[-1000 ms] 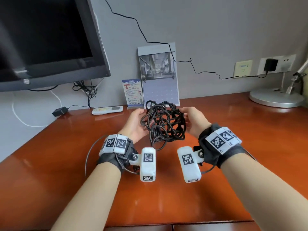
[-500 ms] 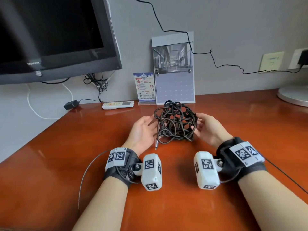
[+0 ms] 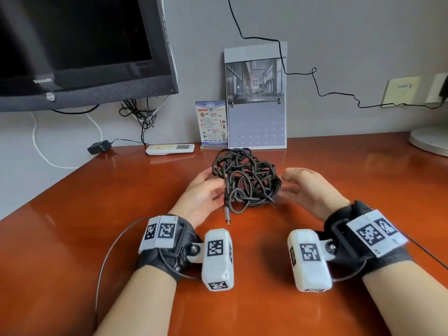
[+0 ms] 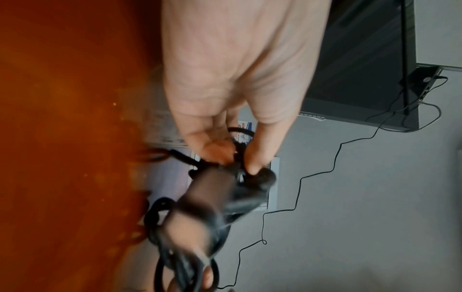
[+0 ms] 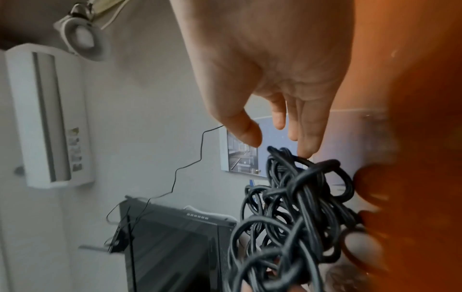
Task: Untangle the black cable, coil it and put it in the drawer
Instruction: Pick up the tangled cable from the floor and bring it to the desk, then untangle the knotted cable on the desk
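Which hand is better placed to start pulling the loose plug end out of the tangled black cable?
Right. The left hand already pinches the tangled black cable, steadying it, while the right hand hangs open beside it, free to take the silver plug end lying on the wooden desk.

On the bench (image 3: 72,226), a white remote (image 3: 169,149) lies at eleven o'clock, a calendar (image 3: 256,98) at twelve, a lamp base (image 3: 429,141) at two.

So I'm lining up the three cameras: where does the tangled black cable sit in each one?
Head: black cable at centre, on the desk between both hands.
Left wrist: lower centre, blurred, below the fingers.
Right wrist: lower right, under the fingertips.
Shared landmark: the wall calendar.
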A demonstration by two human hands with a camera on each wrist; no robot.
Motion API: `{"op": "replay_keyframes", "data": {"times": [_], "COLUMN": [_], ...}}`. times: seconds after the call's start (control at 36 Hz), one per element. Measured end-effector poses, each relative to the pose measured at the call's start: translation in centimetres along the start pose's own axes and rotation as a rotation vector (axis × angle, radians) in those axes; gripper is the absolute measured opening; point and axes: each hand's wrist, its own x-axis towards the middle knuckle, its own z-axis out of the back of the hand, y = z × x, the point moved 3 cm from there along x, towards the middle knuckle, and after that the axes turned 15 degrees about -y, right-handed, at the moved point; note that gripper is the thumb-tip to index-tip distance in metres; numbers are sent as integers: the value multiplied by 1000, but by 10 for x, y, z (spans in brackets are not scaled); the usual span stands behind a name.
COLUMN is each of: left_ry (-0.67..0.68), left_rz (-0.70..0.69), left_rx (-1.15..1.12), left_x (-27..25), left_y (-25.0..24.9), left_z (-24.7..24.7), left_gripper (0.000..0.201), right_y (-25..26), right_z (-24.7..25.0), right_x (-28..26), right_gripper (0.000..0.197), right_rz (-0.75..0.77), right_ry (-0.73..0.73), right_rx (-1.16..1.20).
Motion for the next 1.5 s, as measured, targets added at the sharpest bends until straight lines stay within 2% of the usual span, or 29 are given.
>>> {"op": "replay_keyframes", "data": {"times": [0.06, 0.11, 0.17, 0.22, 0.28, 0.36, 0.44, 0.58, 0.64, 0.69, 0.78, 0.86, 0.92, 1.0, 1.06, 1.11, 1.17, 1.25, 1.31, 1.39, 1.44, 1.5], "left_ry": [-32, -85, -137, -151, -128, -79, -49, 48, 54, -9, -188, -307, -317, -282, -250, -267, -293, -282, -290, -329, -376, -417], "left_rz": [-17, -42, -67, -85, -73, -55, -56, -54, -90, -154, -269, -398, -462, -543, -538, -565, -629, -652, -659, -623, -618, -597], "left_rx": [-46, -107, -161, -230, -305, -329, -273, -121, -17, 93, 220, 332, 426, 685, 771, 901, 1015, 944, 958, 991, 940, 810], "left_x": [0, -1, -2, -3, -7, -13, -17, -23, -26, -26, -26, -24, -21, -24, -25, -25, -26, -26, -25, -20, -20, -19], "left_y": [0, -2, -4, -9, -14, -18, -20, -21, -22, -23, -26, -32, -32, -28, -26, -27, -29, -27, -25, -26, -29, -32], "left_z": [1, 3, 6, 8, 4, -1, -7, -10, -10, -9, -6, -2, -1, -3, -4, -6, -6, -5, -5, -4, -4, 0], "left_gripper": [55, 48, 32, 16, 18, 37, 48, 51, 48, 37, 27, 33, 43, 55, 62, 64, 56, 31, 27, 44, 57, 53], "right_y": [3, 6, 11, 11, 10, 10, 14, 19, 21, 21, 20, 21, 22, 22, 23, 25, 27, 25, 25, 25, 23, 20], "right_z": [-5, -10, -14, -22, -28, -35, -36, -27, -24, -21, -18, -17, -19, -20, -21, -22, -24, -25, -26, -30, -35, -41], "right_x": [-9, -18, -27, -36, -45, -53, -54, -43, -40, -37, -34, -32, -31, -33, -35, -36, -39, -40, -39, -35, -34, -35], "right_gripper": [17, 20, 21, 15, 12, 16, 18, 15, 11, 21, 28, 28, 28, 29, 29, 29, 27, 21, 19, 17, 30, 34], "right_rz": [45, 143, 259, 299, 285, 299, 364, 507, 538, 546, 504, 455, 441, 452, 466, 489, 529, 597, 635, 665, 668, 648], "right_ry": [22, 12, 20, 96, 195, 262, 197, 2, -37, -69, -62, -28, 8, 40, 57, 60, 50, 27, -4, -29, -35, -33], "right_rx": [-23, -144, -266, -315, -283, -200, -115, -42, -57, -68, -39, -14, -6, -8, -10, -16, -21, -22, -30, -31, -34, -33]}}
